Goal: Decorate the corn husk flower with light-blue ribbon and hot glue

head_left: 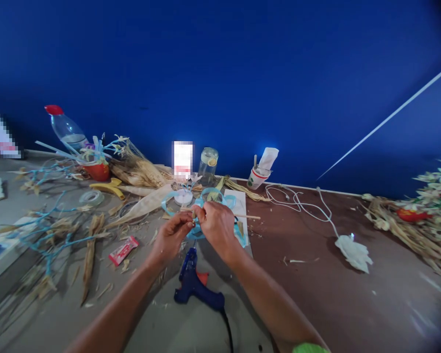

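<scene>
My left hand and my right hand meet over the table, fingertips pinched together on a light blue ribbon flower piece with looped petals. Both hands are closed on it; a small pale husk bit shows between the fingertips. Just below my hands a dark blue glue gun with an orange trigger lies on the table, its black cord running toward me. A white round tape roll sits just behind the blue loops.
Dried corn husks, blue wire stems, a clear tape roll, a plastic bottle, a red bowl, a glass jar, a paper cup, a white cable and more husk flowers lie around.
</scene>
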A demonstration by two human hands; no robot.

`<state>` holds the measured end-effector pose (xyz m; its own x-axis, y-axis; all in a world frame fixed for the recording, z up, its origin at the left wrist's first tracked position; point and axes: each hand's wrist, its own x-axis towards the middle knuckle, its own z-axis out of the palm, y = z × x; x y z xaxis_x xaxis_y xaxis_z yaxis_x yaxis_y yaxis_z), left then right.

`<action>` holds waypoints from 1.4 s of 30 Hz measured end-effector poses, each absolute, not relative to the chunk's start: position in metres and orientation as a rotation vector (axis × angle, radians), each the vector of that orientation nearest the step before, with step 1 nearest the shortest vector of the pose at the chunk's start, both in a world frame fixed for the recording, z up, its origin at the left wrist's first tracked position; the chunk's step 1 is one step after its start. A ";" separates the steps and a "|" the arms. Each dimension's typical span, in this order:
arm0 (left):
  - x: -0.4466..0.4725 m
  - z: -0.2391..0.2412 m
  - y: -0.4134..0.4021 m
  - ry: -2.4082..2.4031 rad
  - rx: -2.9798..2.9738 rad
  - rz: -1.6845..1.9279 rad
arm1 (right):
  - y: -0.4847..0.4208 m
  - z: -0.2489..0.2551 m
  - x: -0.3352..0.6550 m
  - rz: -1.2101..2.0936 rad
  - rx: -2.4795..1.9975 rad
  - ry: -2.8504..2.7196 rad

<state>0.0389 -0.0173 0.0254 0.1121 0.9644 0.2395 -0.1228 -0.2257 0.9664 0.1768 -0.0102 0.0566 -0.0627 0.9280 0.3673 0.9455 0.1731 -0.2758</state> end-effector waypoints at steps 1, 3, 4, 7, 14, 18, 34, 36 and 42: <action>0.040 0.024 -0.017 0.924 1.361 1.337 | -0.011 0.057 0.175 -0.057 -1.754 -2.002; 0.040 0.019 -0.017 0.971 1.385 1.330 | -0.011 0.056 0.172 -0.024 -1.756 -1.986; 0.039 0.017 -0.017 1.007 1.409 1.321 | -0.010 0.056 0.172 0.026 -1.769 -1.969; 0.036 0.017 -0.017 1.133 1.565 1.295 | -0.005 0.057 0.173 0.333 -1.810 -1.914; 0.029 0.033 -0.022 1.141 2.099 1.306 | 0.007 0.054 0.191 1.100 -1.477 -1.830; 0.026 0.033 -0.023 1.085 2.231 1.338 | 0.007 0.056 0.197 1.298 -1.411 -1.708; 0.028 0.019 -0.016 1.188 1.803 1.404 | 0.018 0.053 0.222 0.589 -1.625 -1.908; 0.028 0.020 -0.016 1.202 1.833 1.408 | 0.016 0.052 0.213 0.842 -1.481 -1.854; 0.028 0.022 -0.018 1.208 1.947 1.413 | 0.008 0.060 0.196 0.828 -1.387 -1.664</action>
<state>0.0280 -0.0183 0.0225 0.0935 0.8450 0.5265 0.3887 -0.5178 0.7621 0.1960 0.0076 0.0596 -0.0797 0.9828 0.1665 0.4597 0.1845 -0.8687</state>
